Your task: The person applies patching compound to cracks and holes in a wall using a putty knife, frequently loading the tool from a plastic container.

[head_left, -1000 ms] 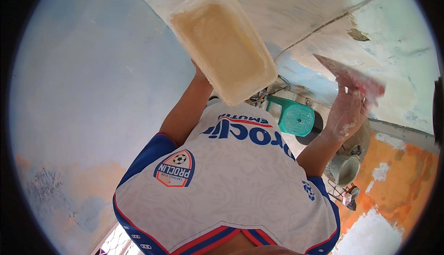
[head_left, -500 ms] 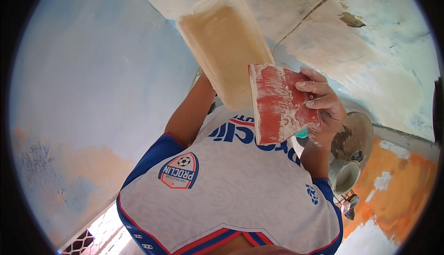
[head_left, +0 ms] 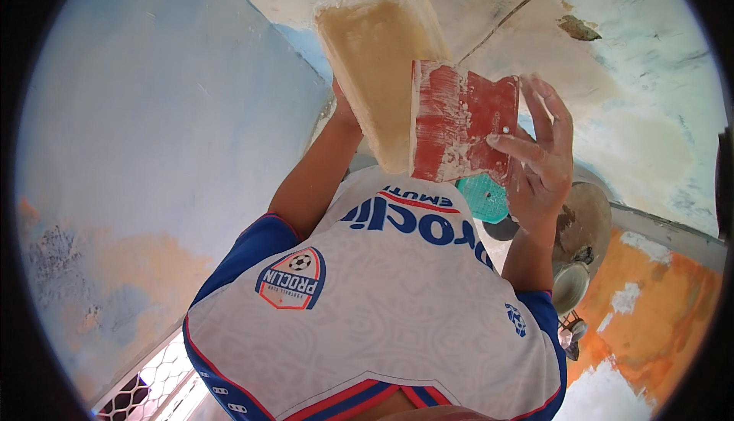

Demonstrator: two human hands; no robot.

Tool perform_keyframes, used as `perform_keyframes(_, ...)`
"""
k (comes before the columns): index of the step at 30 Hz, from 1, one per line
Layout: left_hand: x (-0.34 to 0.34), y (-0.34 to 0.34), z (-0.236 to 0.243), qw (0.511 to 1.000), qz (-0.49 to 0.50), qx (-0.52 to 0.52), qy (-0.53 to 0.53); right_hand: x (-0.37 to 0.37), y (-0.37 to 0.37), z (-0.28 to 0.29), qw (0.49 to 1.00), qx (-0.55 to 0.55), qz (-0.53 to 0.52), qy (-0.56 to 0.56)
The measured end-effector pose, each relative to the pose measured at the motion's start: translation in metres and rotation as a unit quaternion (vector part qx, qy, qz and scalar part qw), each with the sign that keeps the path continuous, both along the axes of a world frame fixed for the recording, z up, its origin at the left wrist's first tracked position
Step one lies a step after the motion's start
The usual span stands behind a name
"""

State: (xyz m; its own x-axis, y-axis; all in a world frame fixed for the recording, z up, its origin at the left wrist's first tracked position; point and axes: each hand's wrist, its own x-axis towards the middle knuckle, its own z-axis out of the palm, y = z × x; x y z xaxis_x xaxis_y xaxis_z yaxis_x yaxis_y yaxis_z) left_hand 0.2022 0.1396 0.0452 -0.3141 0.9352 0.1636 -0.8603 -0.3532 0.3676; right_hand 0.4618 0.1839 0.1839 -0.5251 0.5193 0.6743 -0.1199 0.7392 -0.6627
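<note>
Mostly hidden behind the shallow, rounded rectangular tray (head_left: 367,46), whose tan inside is smooth and rim crusted whitish, the left hand (head_left: 345,106) holds it up by its side, fingers out of sight. The right hand (head_left: 547,163) pinches the flat red scraper (head_left: 447,127), streaked with pale, gritty paste, which covers part of the tray's right edge; whether they touch cannot be told.

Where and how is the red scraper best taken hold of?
The red scraper is probably best pinched at its right end, coming from the right, as the right hand does: its sides curve inward before that end, and the straight opposite edge, smeared pale, overlaps the tub in view.
</note>
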Motion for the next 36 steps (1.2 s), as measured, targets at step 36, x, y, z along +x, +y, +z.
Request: perform_keyframes(36,0.051,-0.006,-0.027,0.965,0.138,-0.144,0.168,0.018,0.0,-0.037,0.873,-0.487,-0.01,0.011)
